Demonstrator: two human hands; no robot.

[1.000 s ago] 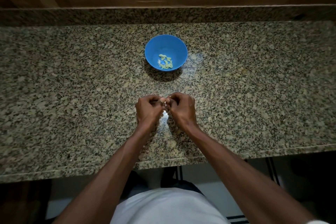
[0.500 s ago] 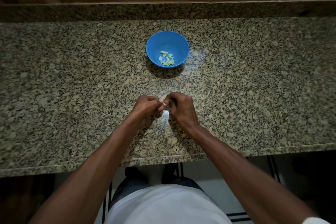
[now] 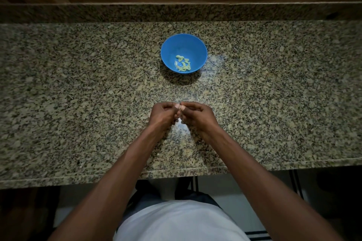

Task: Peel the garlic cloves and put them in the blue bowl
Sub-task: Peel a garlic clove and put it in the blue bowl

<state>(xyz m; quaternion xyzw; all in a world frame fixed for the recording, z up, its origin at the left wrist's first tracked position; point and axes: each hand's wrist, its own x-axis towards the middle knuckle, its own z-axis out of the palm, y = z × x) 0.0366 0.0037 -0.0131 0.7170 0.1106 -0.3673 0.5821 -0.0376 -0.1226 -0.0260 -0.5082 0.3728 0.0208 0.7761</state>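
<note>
A: Garlic clove — where is it?

B: Mostly hidden. The left hand [image 3: 163,114] and right hand [image 3: 197,114] meet thumb to thumb just above the granite counter [image 3: 78,103], fingers curled in, pinching something small between the fingertips. I judge that to be the clove; the thing itself is too small to make out.

A: So how should the peeling go?

B: My advice: hold one end firm with one hand, let the other thumbnail lift the skin and pull it away in strips — not crush it. Keep the work low over the counter.

A: And after?

B: The blue bowl [image 3: 170,49] sits straight ahead, well apart from the hands, with peeled cloves [image 3: 183,62] already at its bottom. Reach forward and drop it in.
</note>
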